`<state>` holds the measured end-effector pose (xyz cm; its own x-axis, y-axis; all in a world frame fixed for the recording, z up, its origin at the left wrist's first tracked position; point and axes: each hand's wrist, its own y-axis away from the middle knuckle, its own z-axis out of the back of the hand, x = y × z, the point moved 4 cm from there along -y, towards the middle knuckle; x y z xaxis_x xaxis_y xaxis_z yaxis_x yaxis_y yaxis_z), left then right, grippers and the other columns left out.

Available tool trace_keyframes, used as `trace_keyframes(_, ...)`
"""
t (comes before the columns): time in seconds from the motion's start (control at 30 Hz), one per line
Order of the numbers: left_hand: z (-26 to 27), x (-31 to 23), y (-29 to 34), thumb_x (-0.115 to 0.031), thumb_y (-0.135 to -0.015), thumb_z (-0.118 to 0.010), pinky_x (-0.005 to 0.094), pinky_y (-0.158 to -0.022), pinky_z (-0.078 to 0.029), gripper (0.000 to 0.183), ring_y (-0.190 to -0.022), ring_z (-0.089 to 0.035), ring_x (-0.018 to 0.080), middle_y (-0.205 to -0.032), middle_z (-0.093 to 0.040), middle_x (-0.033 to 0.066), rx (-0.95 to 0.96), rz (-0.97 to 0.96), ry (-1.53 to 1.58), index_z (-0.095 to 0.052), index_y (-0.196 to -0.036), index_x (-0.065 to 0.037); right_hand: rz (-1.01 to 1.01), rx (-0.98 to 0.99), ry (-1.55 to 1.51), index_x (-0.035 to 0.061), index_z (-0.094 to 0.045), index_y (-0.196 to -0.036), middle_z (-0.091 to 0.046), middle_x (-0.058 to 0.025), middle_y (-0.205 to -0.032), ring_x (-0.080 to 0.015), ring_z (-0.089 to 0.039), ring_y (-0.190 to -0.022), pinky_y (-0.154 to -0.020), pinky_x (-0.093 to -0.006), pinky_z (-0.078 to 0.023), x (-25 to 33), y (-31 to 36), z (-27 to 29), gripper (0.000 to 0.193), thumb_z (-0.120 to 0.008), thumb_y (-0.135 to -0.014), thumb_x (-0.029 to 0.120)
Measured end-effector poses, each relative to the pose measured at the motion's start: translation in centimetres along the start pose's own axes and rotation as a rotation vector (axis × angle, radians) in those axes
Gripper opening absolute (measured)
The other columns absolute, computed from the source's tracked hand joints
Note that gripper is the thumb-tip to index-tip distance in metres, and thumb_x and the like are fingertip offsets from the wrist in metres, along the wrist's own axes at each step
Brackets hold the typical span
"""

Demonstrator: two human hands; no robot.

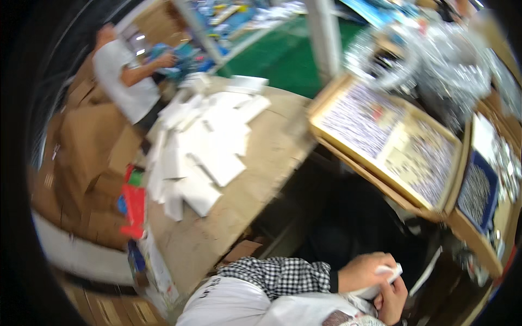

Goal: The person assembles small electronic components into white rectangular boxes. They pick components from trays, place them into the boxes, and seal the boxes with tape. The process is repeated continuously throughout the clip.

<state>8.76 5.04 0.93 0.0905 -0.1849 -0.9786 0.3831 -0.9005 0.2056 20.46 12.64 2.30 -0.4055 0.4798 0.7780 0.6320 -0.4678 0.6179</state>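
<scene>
Low at the right, my left hand (361, 273), in a black-and-white checked sleeve, is closed on a small white piece (389, 271). My right hand (392, 302) meets it from below, its fingers bent against the same white piece. Blur and the fingers hide what kind of thing it is. Both hands are close to my body, past the edge of the table (261, 179). A heap of plain white boxes (212, 141) lies on that table, out of reach of either hand's fingers.
At right stands a cardboard tray (375, 157) of small parts in two compartments. A blue bin (478, 190) of metal pieces and clear plastic bags (451, 65) are nearby. Brown cartons (92, 146) and a person in a white shirt (122, 76) are at left. A pale post (324, 43) rises behind.
</scene>
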Motion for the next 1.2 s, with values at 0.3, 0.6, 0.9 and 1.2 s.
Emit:
trace_keyframes(0.3, 13.9, -8.3, 5.5, -0.002, -0.087, -0.059, 0.028, -0.098, -0.039, 0.034, -0.114, -0.05, 0.0145, -0.12, -0.056, 0.0065, -0.532, -0.299, -0.093, -0.055, -0.121, -0.001, 0.239, 0.19, 0.136, 0.0025, -0.058, -0.12, -0.059, -0.0001, -0.068, -0.0051, -0.048, -0.056, -0.053, -0.0189, -0.039, 4.1, -1.5, -0.4, 0.027, -0.056, -0.094, 0.012)
trace_keyframes(0.6, 28.3, -17.7, 21.0, 0.004, -0.083, -0.059, 0.0348, -0.099, -0.041, 0.041, -0.114, -0.055, 0.0284, -0.124, -0.058, 0.0135, -1.698, -0.628, -1.343, -0.055, -0.123, -0.004, 0.209, 0.296, 0.157, 0.0003, -0.061, -0.109, -0.06, -0.0012, -0.071, -0.0059, -0.051, -0.061, -0.057, -0.019, -0.041, 2.6, -2.6, -0.5, 0.02, -0.056, -0.095, 0.013)
trace_keyframes(0.9, 45.4, -9.5, 28.9, -0.011, -0.094, -0.048, 0.038, -0.109, -0.028, 0.045, -0.128, -0.042, 0.0308, -0.138, -0.045, 0.0198, -1.732, -0.197, -1.219, -0.039, -0.137, 0.0, 0.2, 0.442, 0.458, -0.0013, -0.063, -0.107, -0.068, -0.0065, -0.083, -0.0122, -0.067, -0.074, -0.067, -0.0228, -0.054, 5.8, -1.9, -0.2, 0.023, -0.06, -0.092, 0.016)
trace_keyframes(1.2, 42.2, -12.1, 24.1, -0.02, -0.099, -0.047, 0.0358, -0.106, -0.031, 0.041, -0.125, -0.044, 0.0268, -0.135, -0.047, 0.0163, -1.726, -0.272, -1.159, -0.043, -0.132, 0.002, 0.966, 0.066, 0.772, 0.0036, -0.067, -0.099, -0.067, -0.0126, -0.09, -0.0234, -0.066, -0.081, -0.072, -0.031, -0.053, 22.2, -2.4, 6.9, 0.016, -0.064, -0.087, 0.015)
